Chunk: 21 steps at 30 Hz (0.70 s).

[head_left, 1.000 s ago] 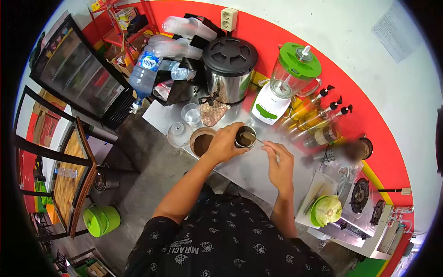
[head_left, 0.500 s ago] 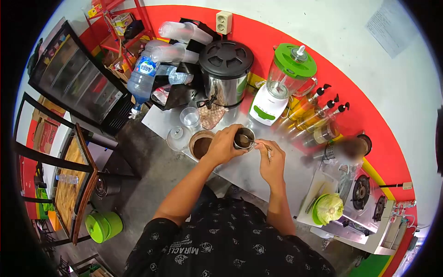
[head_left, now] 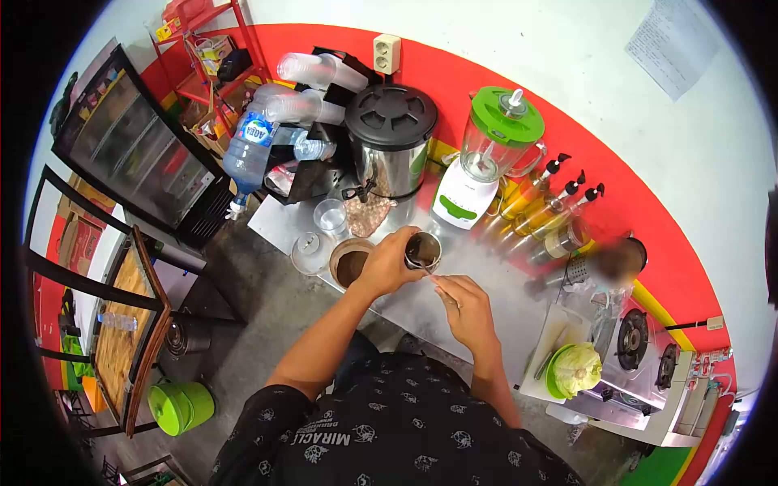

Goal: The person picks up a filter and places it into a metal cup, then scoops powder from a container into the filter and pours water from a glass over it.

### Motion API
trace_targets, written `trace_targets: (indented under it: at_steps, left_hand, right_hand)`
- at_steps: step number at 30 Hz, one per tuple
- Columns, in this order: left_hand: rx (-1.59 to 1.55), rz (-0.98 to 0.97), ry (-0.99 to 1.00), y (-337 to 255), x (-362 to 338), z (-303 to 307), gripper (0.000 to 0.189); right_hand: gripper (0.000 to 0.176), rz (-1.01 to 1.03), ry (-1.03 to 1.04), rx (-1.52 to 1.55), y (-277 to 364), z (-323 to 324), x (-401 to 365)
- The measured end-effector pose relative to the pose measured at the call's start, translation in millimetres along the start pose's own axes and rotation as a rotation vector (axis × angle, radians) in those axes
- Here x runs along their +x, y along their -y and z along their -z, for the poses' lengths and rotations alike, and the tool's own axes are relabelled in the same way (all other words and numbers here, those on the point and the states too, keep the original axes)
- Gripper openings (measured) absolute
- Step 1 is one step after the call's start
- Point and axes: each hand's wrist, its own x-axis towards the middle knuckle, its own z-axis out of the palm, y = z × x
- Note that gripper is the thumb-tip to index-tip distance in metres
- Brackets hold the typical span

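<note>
My left hand (head_left: 389,263) is wrapped round a metal cup (head_left: 424,249) with dark contents, tilted a little over the steel counter (head_left: 413,304). Between the fingers of my right hand (head_left: 466,304) is the handle of a spoon (head_left: 425,269), whose head is inside the cup and hidden. Just left of my left hand stands an open round container (head_left: 351,266) of brown powder. Beside it are a clear lid (head_left: 309,249) and an empty-looking clear cup (head_left: 331,215).
Behind my hands stand a steel dispenser (head_left: 391,130) and a green-lidded blender (head_left: 486,154). Pump bottles (head_left: 527,198) line the wall. At right, a cabbage (head_left: 577,369) sits on a green plate near a gas stove (head_left: 632,332). A bag of pellets (head_left: 369,217) lies by the dispenser.
My right hand has moved slightly left and down, and the spoon handle now points lower at the cup's near rim. The cup is tilted differently. The whole view has shifted slightly.
</note>
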Motion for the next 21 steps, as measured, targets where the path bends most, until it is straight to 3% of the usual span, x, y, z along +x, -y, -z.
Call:
trace_targets:
  at_steps: [5, 8, 13, 21]
  left_hand:
    - [-0.066, 0.008, 0.036, 3, 4, -1, 0.091]
    - [-0.035, 0.002, 0.006, 2, 3, -3, 0.092]
    - [-0.043, 0.024, 0.012, 1, 1, -4, 0.094]
    - [-0.014, 0.063, 0.037, -1, 2, -2, 0.095]
  right_hand:
    - [0.016, -0.057, -0.105, -0.026, 13, 21, 11]
    - [0.015, 0.018, -0.162, -0.029, 7, 29, 24]
    - [0.021, -0.253, -0.039, 0.36, -43, -2, 42]
    - [0.024, -0.273, -0.265, 0.395, -38, -32, 35]
